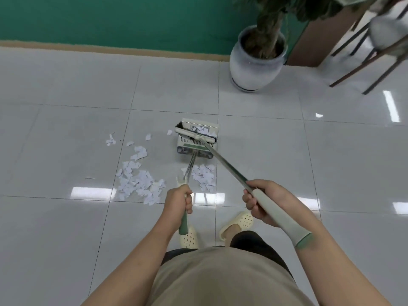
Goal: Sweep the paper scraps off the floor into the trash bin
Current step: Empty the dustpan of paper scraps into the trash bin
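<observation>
We are gripping the dustpan (197,138) handle in our left hand (178,200), fingers curled tight around it, and our right hand (262,200) is wrapping the broom (195,134) pole near its pale grip. The two hands are working apart, one tool each. The broom head is sitting across the pan's mouth, pressing a few scraps (136,182) inside it, while most of the paper is still lying on the floor (66,133) — one big heap just left of the pan's handle, a smaller heap just right of it, and loose bits farther left.

To do this step well, we are judging that the pan lip should be lying flat on the tile so paper is not sliding under it, and that short, low strokes will be keeping the light scraps from fluttering away. Gathering the strays into the big heap first looks wiser than chasing each one.

The tiles are glossy and pale, reflecting ceiling lights, so thin white bits may be hiding in the glare. Ahead a green wall (110,16) is meeting a tan skirting; a potted plant (257,58) is standing at upper right beside dark chair legs (362,62). No bin is showing anywhere in view.
</observation>
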